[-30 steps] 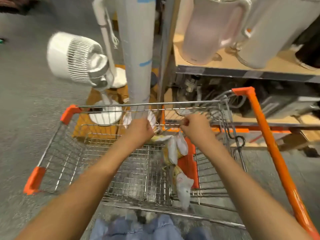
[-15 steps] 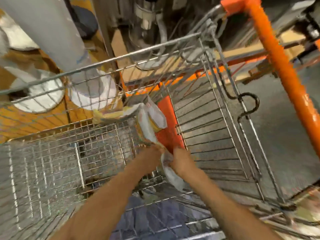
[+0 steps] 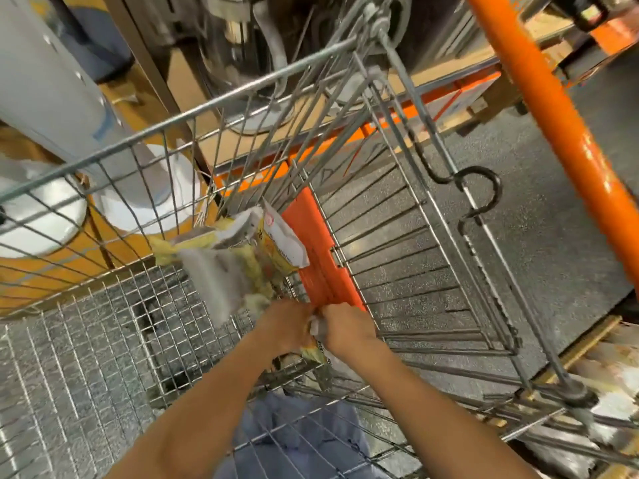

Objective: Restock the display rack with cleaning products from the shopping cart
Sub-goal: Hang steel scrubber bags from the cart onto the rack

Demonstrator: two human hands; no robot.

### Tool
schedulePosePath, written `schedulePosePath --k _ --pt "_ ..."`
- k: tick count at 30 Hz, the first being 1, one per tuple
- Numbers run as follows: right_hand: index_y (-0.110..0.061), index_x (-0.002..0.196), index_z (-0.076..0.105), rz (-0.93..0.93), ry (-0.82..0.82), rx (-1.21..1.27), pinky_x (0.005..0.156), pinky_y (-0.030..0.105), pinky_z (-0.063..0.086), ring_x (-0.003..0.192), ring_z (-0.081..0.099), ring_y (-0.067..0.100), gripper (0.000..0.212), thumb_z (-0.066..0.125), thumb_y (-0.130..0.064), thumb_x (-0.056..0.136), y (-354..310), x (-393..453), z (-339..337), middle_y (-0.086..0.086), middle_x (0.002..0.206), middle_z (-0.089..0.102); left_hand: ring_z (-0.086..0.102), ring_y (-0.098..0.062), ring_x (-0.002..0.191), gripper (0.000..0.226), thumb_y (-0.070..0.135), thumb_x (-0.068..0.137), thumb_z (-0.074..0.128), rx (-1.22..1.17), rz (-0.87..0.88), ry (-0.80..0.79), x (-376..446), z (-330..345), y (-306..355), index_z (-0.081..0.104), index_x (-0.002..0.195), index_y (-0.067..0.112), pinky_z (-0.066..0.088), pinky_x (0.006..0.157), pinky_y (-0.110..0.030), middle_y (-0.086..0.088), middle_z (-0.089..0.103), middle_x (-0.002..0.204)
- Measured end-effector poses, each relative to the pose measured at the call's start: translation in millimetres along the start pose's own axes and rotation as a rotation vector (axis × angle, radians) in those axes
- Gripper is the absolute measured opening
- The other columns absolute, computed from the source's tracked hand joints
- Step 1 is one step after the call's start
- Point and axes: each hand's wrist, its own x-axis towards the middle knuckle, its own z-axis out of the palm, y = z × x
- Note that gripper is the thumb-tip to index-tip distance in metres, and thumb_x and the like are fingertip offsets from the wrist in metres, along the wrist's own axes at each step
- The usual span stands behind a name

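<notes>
Item: yellow-and-white packets (image 3: 242, 257), frame centre, inside shopping cart (image 3: 214, 108). Your left hand (image 3: 287, 326) and right hand (image 3: 345, 330) both curl tight on the lowest packet (image 3: 316, 347), evidently to lift it out.

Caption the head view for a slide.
Both hands, left and right, grip a yellow-white packet inside the wire cart.

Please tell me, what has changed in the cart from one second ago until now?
Both hands moved from the cart's far rim down into the basket. The left hand and right hand now grip the near end of the yellow-and-white packets. The packets stay in the cart, beside the orange flap.
</notes>
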Motion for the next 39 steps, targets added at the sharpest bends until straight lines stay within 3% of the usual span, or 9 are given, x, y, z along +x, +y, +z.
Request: schedulePosePath --k 4,10,14,17,20,29,33,36,39 --pt "-0.012 0.114 0.058 -0.038 0.118 -0.004 0.087 0.034 0.045 0.110 0.057 0.029 0.032 0.059 -0.027 0.087 -6 -2 -20 0.011 0.117 0.062 0.062 -0.022 0.097 0.023 0.031 0.088 0.055 -0.158 -0.119 0.038 -19 -15 -11 0.059 0.107 0.018 0.047 0.073 -0.030 -0.002 0.066 0.112" --pt "-0.012 0.140 0.034 -0.118 0.432 0.618 0.103 0.037 0.039 0.124 0.041 0.023 0.098 0.085 -0.034 0.060 -23 -9 -31 0.008 0.134 0.043 0.065 -0.022 0.094 0.034 0.028 0.074 0.076 -1.074 -0.326 0.343 -78 -32 -38 0.067 0.104 0.014 0.049 0.070 -0.021 0.000 0.068 0.093" --pt "-0.004 0.135 0.039 -0.072 0.531 0.721 0.100 0.043 0.039 0.124 0.043 0.029 0.096 0.088 -0.030 0.056 -35 -18 -36 0.014 0.133 0.046 0.066 -0.017 0.077 0.040 0.042 0.052 0.084 -1.453 -0.381 0.609 -127 -42 -54 0.073 0.085 0.022 0.055 0.070 -0.027 0.006 0.071 0.079" --pt "-0.009 0.121 0.052 -0.222 0.211 0.934 0.077 0.022 0.050 0.098 0.060 0.014 0.057 0.078 -0.003 0.070 -54 -38 -61 0.001 0.109 0.057 0.067 -0.028 0.097 0.062 0.047 0.044 0.086 -1.656 -0.333 0.778 -172 -59 -59 0.073 0.097 0.018 0.051 0.092 -0.048 -0.006 0.073 0.099" --pt "-0.013 0.089 0.062 -0.417 -0.033 0.931 0.055 0.021 0.050 0.067 0.063 0.017 0.020 0.072 -0.001 0.076 -96 -59 -87 0.019 0.085 0.060 0.066 -0.030 0.100 0.061 0.039 0.043 0.087 -1.709 -0.258 0.974 -224 -83 -51 0.073 0.096 0.013 0.050 0.092 -0.046 -0.010 0.072 0.100" --pt "-0.011 0.091 0.067 -0.855 -0.201 0.759 0.049 0.014 0.046 0.061 0.064 -0.001 0.016 0.073 -0.006 0.077 -225 -163 -131 0.000 0.080 0.069 0.069 -0.015 0.082 0.022 0.007 0.078 0.069 -1.644 -0.415 1.539 -401 -78 -34 0.068 0.098 0.017 0.055 0.081 -0.033 -0.002 0.074 0.095" --pt "-0.026 0.091 0.067 -1.124 -0.301 0.547 0.058 0.023 0.054 0.081 0.066 0.007 0.020 0.076 -0.019 0.075 -298 -245 -128 -0.007 0.090 0.070 0.069 -0.019 0.082 0.019 0.005 0.082 0.065 -1.673 -0.494 1.807 -501 -47 -2 0.068 0.100 0.011 0.056 0.081 -0.035 -0.008 0.073 0.095" --pt "-0.019 0.099 0.063 -1.313 -0.441 0.518 0.052 0.007 0.045 0.069 0.059 -0.004 0.024 0.072 -0.008 0.079 -350 -324 -102 -0.012 0.082 0.065 0.068 -0.023 0.084 0.025 0.006 0.081 0.065 -1.617 -0.585 2.040 -577 -10 29 0.067 0.106 0.005 0.056 0.079 -0.034 -0.013 0.072 0.098" --pt "-0.019 0.091 0.064 -1.484 -0.602 0.496 0.055 0.010 0.046 0.062 0.061 -0.007 0.022 0.069 -0.001 0.079 -385 -408 -60 -0.013 0.075 0.067 0.069 -0.020 0.082 0.025 0.007 0.081 0.065 -1.517 -0.680 2.257 -648 28 74 0.066 0.106 0.006 0.058 0.074 -0.030 -0.011 0.072 0.097"
